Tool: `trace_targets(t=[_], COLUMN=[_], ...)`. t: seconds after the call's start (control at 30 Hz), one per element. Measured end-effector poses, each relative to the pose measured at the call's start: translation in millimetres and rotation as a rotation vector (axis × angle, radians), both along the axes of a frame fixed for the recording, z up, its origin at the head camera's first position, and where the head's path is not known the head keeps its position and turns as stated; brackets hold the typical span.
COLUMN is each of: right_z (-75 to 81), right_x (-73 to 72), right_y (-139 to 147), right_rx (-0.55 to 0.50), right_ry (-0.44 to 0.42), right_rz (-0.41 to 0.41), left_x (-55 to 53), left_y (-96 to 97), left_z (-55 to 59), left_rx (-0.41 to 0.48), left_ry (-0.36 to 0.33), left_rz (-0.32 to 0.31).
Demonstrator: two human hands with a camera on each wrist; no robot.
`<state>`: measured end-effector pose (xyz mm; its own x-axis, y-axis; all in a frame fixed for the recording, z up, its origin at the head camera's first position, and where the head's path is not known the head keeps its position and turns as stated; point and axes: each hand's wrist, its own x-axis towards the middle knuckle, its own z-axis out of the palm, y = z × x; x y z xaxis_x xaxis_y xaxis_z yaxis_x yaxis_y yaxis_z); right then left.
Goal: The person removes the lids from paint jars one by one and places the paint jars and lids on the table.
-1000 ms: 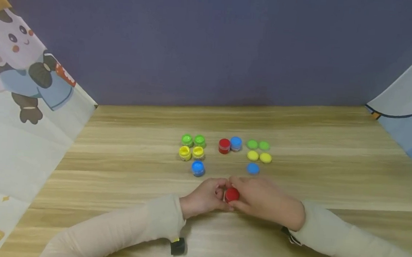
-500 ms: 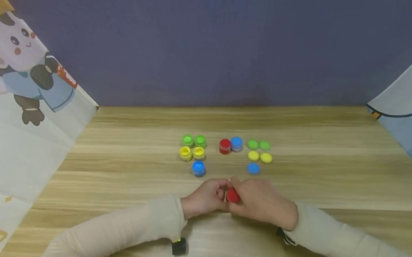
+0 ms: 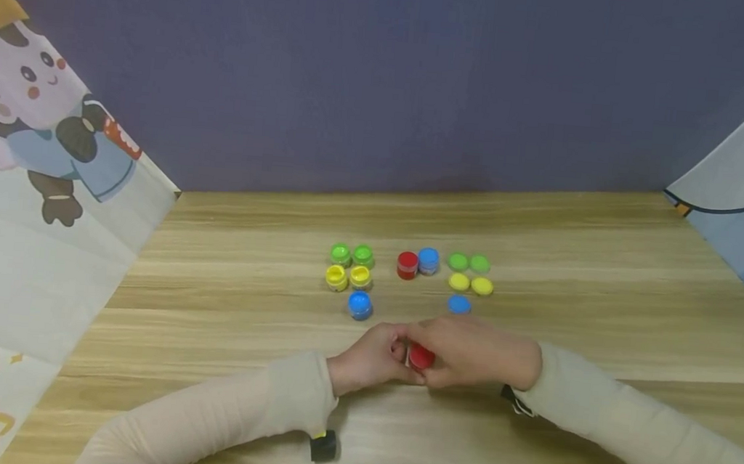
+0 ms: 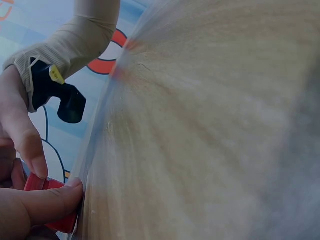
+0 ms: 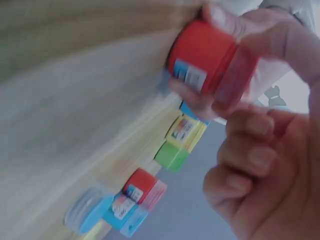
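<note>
My left hand (image 3: 369,357) grips a small red paint jar (image 5: 200,52) by its body, low over the wooden table. From the other side my right hand (image 3: 477,351) pinches the jar's red lid (image 5: 237,76) between thumb and fingers. Seen from the right wrist, the lid sits against the jar's mouth, and a printed label (image 5: 189,75) shows on the body. In the left wrist view, a thumb (image 4: 55,202) lies along the red jar while fingers of the right hand reach its lid from above. Much of the jar is hidden by fingers in the head view.
Beyond the hands stand uncovered green jars (image 3: 352,255), yellow jars (image 3: 349,277) and a blue jar (image 3: 360,305). A lidded red jar (image 3: 407,265) and blue jar (image 3: 429,260) are side by side. Loose green, yellow and blue lids (image 3: 459,304) lie right. A dark wall (image 3: 423,83) backs the table.
The right hand has twisted and shifted its grip about the red lid, its wrist swinging a little. The left hand stays nearly still around the jar. Other jars and lids remain in place.
</note>
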<state>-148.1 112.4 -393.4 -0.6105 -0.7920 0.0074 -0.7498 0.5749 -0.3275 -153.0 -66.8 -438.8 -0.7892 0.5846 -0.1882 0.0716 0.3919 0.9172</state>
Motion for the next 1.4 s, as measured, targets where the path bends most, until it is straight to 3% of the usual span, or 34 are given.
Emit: trace_targets(t=[0.3,0.6,0.77,0.97,1.03,1.23,1.4], right_z=[2.1,7.0,3.7,-4.9,-7.4,-11.8,-12.2], right_x=[-11.5,-10.7,-1.3,17.7,22.4,27.1,26.0], right_y=[2.7,8.1,11.5,5.2,1.8,-5.1,-6.0], right_rx=[0.004,0.045,-0.02,-0.029,-0.014,-0.001,-0.012], right_ry=[0.0,0.033,-0.015,0.039,0.05,0.072,0.078], right_rz=[0.162,0.152,0.033,-0.295,-0.355,-0.421,-0.421], left_x=[3.2,4.7,3.1,1.9,1.3,0.2,-0.3], left_y=[0.2,1.3,2.1,2.9,2.8,2.5,2.6], left_z=[1.6,1.2,2.2,3.0,3.1,2.7,3.2], left_rx=[0.0,0.017,0.019,-0.013,-0.005,0.008,0.004], left_ry=[-0.009,-0.019,-0.029,-0.012,-0.028,-0.055,-0.067], left_rz=[0.002,0.003,-0.008,0.014,0.018,0.017,0.014])
